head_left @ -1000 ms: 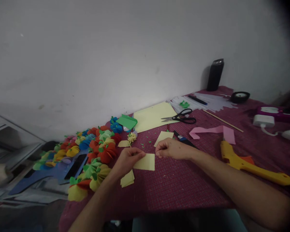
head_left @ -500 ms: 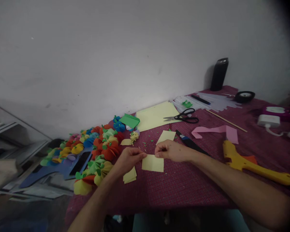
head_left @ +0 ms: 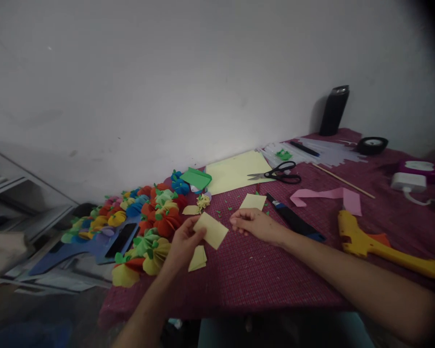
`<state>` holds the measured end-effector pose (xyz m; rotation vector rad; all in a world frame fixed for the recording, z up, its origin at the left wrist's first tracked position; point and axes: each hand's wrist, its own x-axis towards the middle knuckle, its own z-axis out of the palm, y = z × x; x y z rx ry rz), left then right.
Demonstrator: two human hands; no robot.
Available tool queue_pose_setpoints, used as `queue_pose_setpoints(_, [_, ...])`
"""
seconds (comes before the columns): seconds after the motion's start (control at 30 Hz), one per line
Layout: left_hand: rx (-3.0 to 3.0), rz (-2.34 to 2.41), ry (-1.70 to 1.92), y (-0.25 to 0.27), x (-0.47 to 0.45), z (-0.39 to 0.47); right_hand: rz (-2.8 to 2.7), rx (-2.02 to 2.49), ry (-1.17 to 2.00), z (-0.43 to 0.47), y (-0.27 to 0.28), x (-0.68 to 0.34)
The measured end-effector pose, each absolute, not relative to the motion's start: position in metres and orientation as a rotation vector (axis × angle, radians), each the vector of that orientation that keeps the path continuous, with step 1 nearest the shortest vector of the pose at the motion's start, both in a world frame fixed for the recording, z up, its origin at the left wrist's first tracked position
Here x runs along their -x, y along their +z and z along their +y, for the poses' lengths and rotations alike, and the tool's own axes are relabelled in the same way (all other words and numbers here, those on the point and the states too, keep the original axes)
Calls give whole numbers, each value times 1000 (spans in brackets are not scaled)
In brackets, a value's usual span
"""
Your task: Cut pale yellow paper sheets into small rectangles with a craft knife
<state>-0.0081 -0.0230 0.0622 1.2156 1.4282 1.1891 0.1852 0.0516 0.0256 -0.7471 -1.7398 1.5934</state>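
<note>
My left hand [head_left: 185, 238] pinches a pale yellow paper piece [head_left: 214, 232] between thumb and fingers, holding it tilted above the table. Just to its right is my right hand [head_left: 255, 224], fingers curled in and thumb against them, with nothing visible in it and apart from the paper. Behind the right hand lies another yellow paper piece [head_left: 253, 201], partly covered by it. A small stack of yellow paper pieces [head_left: 197, 259] rests below my left hand. A cut yellow paper piece [head_left: 191, 210] and a frilly yellow paper bundle [head_left: 203, 203] lie beyond.
Colourful paper flowers [head_left: 163, 220] crowd the left side. Scissors [head_left: 277, 173] lie on a large yellow sheet [head_left: 232, 173]. To the right are a box cutter [head_left: 293, 217], a pink paper strip [head_left: 321, 193], a yellow glue gun [head_left: 387, 249], a wooden stick [head_left: 344, 181] and a black bottle [head_left: 334, 111].
My right hand has let go of the yellow paper piece. My left hand has raised and turned it, shifting it left. The view has shifted slightly.
</note>
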Motion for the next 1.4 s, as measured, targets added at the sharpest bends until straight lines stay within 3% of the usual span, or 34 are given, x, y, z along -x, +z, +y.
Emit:
queue_pose_setpoints(0.17, [-1460, 1790, 843, 81, 52, -31, -1762, 795, 1626, 56, 21, -185])
queue_pose_setpoints(0.3, [-1727, 2092, 508, 63, 59, -29, -1861, 790, 1614, 56, 13, -184])
queue_pose_setpoints(0.7, [-2193, 2260, 93, 19, 51, -27, -2093, 771, 1476, 56, 3, -186])
queue_pose_setpoints(0.9, [-2478, 2339, 108, 26, 42, -38, -2119, 779, 1459, 56, 5, -187])
queue_pose_setpoints(1.03, [-2714, 2018, 186, 20, 38, -40, -2140, 789, 1437, 56, 4, -188])
queue_pose_setpoints(1.4, [-2541, 1871, 148, -5, 41, -44, -2228, 809, 1273, 51, 9, -188])
